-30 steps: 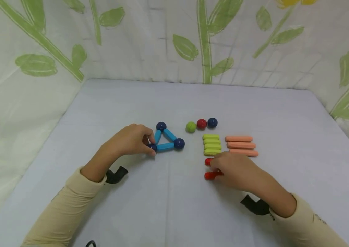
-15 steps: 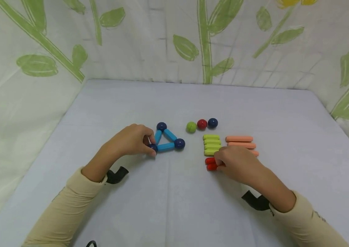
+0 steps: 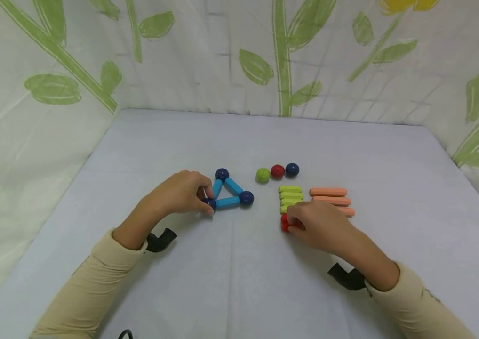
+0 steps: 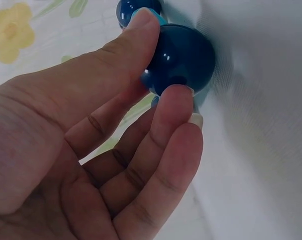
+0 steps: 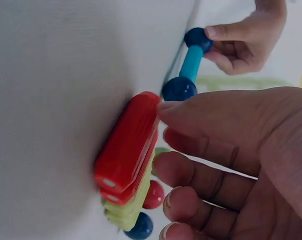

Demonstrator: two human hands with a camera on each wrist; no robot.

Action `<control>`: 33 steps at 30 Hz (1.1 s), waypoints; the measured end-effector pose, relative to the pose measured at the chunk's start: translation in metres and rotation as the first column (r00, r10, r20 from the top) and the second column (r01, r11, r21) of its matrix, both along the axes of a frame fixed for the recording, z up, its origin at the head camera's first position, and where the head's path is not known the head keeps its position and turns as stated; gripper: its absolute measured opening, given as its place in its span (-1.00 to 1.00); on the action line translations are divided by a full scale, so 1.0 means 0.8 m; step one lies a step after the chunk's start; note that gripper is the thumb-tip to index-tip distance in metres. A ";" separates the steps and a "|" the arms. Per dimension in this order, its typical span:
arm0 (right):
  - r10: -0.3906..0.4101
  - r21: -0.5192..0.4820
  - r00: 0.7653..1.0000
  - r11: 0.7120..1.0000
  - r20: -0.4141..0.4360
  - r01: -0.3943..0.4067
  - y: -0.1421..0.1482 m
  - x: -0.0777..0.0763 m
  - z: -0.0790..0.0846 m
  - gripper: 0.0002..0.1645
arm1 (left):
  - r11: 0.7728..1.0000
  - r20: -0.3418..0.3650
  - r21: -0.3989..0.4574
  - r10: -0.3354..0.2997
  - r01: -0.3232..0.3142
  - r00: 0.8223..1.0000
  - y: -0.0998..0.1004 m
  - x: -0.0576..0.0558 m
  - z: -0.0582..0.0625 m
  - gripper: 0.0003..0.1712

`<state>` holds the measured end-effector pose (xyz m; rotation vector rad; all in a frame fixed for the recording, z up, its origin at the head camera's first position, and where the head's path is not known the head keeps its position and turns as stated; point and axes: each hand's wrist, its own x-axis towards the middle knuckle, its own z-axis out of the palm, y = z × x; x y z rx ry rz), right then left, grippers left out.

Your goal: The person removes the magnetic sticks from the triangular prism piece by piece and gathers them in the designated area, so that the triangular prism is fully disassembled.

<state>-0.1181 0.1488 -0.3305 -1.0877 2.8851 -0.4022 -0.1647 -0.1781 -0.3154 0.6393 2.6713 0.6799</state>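
Observation:
My left hand (image 3: 182, 193) pinches a dark blue ball (image 4: 185, 57) between thumb and fingertips. That ball is one corner of a flat triangle of light blue sticks (image 3: 227, 202) and dark blue balls (image 3: 246, 198). My right hand (image 3: 322, 223) is over two short red sticks (image 5: 128, 142) lying side by side, its thumb at the end of the nearer one and its fingers curled toward the other side. In the head view that hand hides most of both. Several lime green sticks (image 3: 291, 196) lie just beyond them.
Three salmon sticks (image 3: 328, 192) lie to the right, partly behind my right hand. Behind the green sticks stand a green ball (image 3: 262, 175), a red ball (image 3: 277, 171) and a dark blue ball (image 3: 292, 170) in a row. A leaf-patterned cloth surrounds the table (image 3: 180, 136).
My right hand has brought the nearer red stick up against the other and lined up their ends, close to the green sticks. My left hand has stayed on its ball.

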 end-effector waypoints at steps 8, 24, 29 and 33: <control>0.059 -0.023 0.997 0.998 -0.045 -0.061 -0.042 -0.011 0.004 -0.80 | 0.999 0.027 -0.042 -0.025 0.027 0.999 -0.004 0.005 0.004 -0.73; 0.103 0.103 0.978 0.987 0.179 -0.123 -0.115 -0.026 -0.008 -0.73 | 0.988 0.112 -0.039 -0.141 0.146 0.984 -0.001 0.013 0.012 -0.72; 0.138 0.080 0.977 0.985 0.162 -0.152 -0.112 -0.028 -0.009 -0.80 | 0.989 0.102 -0.061 -0.130 0.137 0.986 -0.001 0.014 0.015 -0.72; 0.180 0.016 0.970 0.983 0.164 -0.185 -0.101 -0.034 -0.003 -0.80 | 0.989 0.099 -0.061 -0.126 0.132 0.987 -0.001 0.015 0.015 -0.72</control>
